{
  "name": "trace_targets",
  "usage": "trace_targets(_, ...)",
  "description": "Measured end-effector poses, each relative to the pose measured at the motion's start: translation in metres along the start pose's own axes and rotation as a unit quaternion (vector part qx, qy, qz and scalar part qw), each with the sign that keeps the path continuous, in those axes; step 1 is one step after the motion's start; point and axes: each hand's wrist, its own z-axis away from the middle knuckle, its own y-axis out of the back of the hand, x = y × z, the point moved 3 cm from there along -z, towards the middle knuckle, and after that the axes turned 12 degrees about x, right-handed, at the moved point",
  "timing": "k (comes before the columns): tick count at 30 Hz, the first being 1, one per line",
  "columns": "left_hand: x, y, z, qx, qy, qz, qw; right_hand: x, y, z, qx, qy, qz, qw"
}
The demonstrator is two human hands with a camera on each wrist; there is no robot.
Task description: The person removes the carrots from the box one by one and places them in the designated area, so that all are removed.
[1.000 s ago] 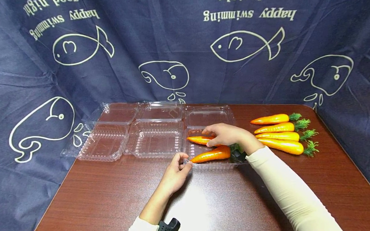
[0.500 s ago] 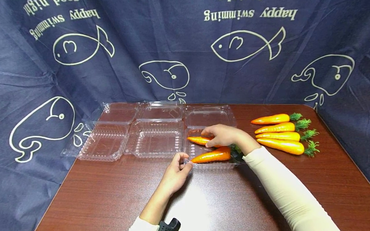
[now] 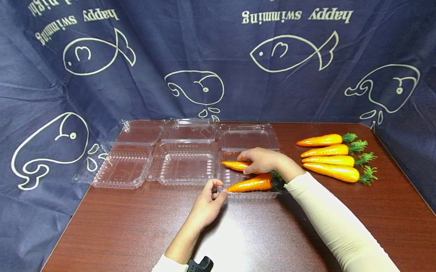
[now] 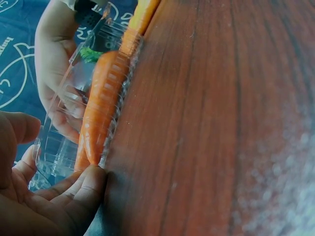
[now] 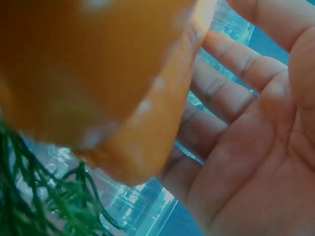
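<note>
In the head view, an open clear plastic container at the right of the row holds orange carrots with green tops. My left hand grips its front left corner, fingertips right by the tip of the front carrot. Over the back of the container, my right hand holds another carrot, thumb on the near side and fingers on the far side. The right wrist view has this hand's fingers along an orange carrot. Part of the held carrot is hidden under the hand.
Two more clear containers, one in the middle and one at the left, stand open with lids folded back. Several carrots lie side by side on the brown table at the right. A blue printed cloth hangs behind.
My right forearm and wrist have shifted slightly left, while its fingers stay at the back carrot. My left hand and the containers keep their places.
</note>
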Motion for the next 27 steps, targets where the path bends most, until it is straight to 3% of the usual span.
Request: trace_targets(27,0.0003,-0.0001,0.0000,-0.005,0.005,0.010,0.9999,0.0006,-0.0045,-0.0015,-0.003,0.038,0.033,0.9987)
